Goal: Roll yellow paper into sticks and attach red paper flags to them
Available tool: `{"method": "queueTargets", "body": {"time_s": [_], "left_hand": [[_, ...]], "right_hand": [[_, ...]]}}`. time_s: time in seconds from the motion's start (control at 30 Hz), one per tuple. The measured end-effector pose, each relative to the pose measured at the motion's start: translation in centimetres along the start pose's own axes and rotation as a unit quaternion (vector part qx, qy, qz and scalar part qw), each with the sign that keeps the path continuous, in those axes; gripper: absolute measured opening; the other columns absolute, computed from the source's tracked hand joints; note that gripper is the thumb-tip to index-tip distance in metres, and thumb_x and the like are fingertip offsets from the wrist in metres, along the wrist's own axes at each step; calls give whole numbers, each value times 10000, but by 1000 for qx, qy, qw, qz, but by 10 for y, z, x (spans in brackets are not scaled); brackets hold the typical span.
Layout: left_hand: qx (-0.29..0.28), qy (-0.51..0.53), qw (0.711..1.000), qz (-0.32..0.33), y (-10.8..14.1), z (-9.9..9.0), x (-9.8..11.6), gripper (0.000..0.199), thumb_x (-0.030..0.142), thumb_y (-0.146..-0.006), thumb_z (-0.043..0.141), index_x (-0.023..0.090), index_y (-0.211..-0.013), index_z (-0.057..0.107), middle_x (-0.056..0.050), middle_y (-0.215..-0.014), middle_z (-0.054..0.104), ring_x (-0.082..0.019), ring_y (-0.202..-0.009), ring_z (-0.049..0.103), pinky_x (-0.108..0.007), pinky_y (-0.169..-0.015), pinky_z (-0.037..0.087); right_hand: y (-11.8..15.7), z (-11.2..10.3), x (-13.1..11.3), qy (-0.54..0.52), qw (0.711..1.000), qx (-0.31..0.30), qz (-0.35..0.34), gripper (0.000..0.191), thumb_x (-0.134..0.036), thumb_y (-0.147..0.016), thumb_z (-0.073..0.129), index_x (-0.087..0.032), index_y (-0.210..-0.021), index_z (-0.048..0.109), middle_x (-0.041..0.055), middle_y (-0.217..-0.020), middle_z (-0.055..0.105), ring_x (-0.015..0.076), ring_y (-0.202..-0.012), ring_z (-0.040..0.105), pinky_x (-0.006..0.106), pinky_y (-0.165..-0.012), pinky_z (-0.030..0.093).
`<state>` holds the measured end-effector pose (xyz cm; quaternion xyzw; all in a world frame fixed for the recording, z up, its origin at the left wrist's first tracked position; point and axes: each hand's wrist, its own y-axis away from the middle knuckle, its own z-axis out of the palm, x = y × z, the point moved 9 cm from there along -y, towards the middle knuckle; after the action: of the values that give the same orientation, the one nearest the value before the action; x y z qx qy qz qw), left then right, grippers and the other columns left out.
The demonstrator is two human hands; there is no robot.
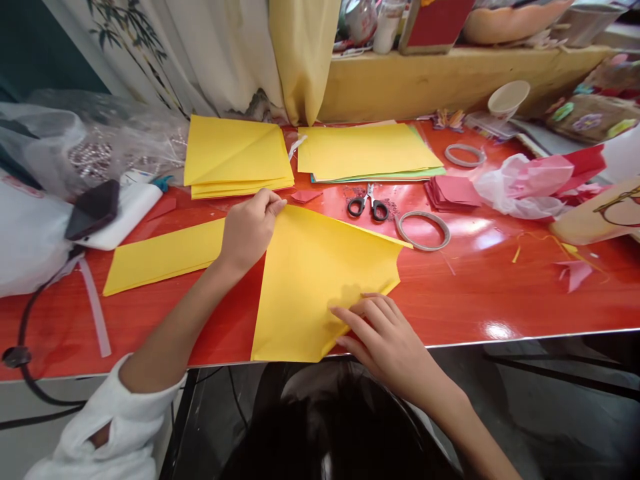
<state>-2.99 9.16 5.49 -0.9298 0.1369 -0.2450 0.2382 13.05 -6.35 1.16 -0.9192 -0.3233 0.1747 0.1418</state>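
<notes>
A sheet of yellow paper point(310, 280) lies on the red table in front of me, its right-hand edges curled and folded. My left hand point(251, 227) is closed in a pinch on its upper left corner. At the lower right edge, my right hand point(383, 333) grips the turned-up rim, with the fingers bent over the paper and the thumb low beside the edge. Just beyond the sheet are black-handled scissors point(369, 204), blades slightly apart, and a roll of tape point(424, 231). A folded yellow strip point(165, 257) lies left of the sheet.
Two stacks of yellow paper, left point(235, 157) and right point(365, 152), lie at the back. Red paper pieces point(453, 192), another tape roll point(465, 155) and a paper cup point(509, 100) are to the right. A phone point(93, 208) and plastic bags point(30, 233) crowd the left.
</notes>
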Motion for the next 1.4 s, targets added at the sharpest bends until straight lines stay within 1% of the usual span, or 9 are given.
{"method": "queueTargets", "body": {"time_s": [0.1,0.2,0.37,0.5,0.57,0.87,1.03,1.2,1.4], "left_hand": [[-2,-6,1000,0,-2,2,-6,214,352,-894,452,205,-835,595,14,-632,570,-112,-545,458,-237,-522,299],[0,-17,1000,-12,-5,2,-16,207,356,-886,458,214,-840,601,7,-666,600,-122,-569,489,-241,-539,308],[-2,-42,999,-32,-10,3,-31,225,380,-874,464,217,-815,608,3,-637,585,-132,-553,478,-249,-532,279],[-16,-46,998,-50,-12,7,-39,225,389,-865,478,220,-804,613,4,-638,590,-132,-547,470,-250,-522,261],[-19,-43,997,-55,-12,8,-41,224,392,-862,483,221,-803,615,3,-635,592,-132,-545,472,-250,-519,259],[-2,-25,998,-57,-16,1,-48,184,350,-849,498,224,-785,616,-9,-663,614,-146,-590,508,-261,-537,298],[1,-23,998,-59,-17,-2,-51,180,340,-845,496,218,-782,613,-5,-637,599,-135,-552,481,-270,-520,293],[-14,-25,997,-70,-18,0,-54,181,338,-842,511,200,-795,618,-5,-641,602,-133,-576,487,-262,-539,305],[-14,-38,996,-79,-19,-2,-58,178,336,-846,523,188,-790,605,6,-648,599,-121,-594,481,-246,-551,302]], "right_hand": [[2,1,0,14,1000,-11,-6,228,-301,-898,474,-145,-1025,581,74,-862,595,187,-783,497,331,-697,430],[6,-1,3,13,1000,-10,-8,182,-276,-903,470,-139,-944,581,80,-939,613,181,-812,503,324,-714,413],[10,-7,10,34,999,5,5,141,-267,-895,486,-156,-885,572,40,-770,585,167,-717,464,317,-669,364],[11,-10,10,53,998,24,5,127,-245,-889,491,-169,-811,558,58,-865,605,179,-808,482,329,-745,358],[11,-9,10,57,998,22,9,145,-249,-889,488,-173,-781,548,49,-820,596,169,-764,474,311,-699,351],[24,-8,46,21,989,19,144,161,-316,-892,480,-169,-882,545,32,-755,551,158,-681,480,298,-644,375],[30,-16,61,34,973,80,212,135,-320,-861,523,-193,-834,559,67,-827,546,205,-799,488,364,-737,429],[30,-17,68,17,965,99,241,171,-328,-855,531,-181,-929,578,129,-1138,534,259,-1050,497,458,-893,434],[31,-15,70,-45,984,50,168,274,-265,-893,476,-204,-1145,567,91,-1259,552,229,-1238,458,445,-996,431]]}}
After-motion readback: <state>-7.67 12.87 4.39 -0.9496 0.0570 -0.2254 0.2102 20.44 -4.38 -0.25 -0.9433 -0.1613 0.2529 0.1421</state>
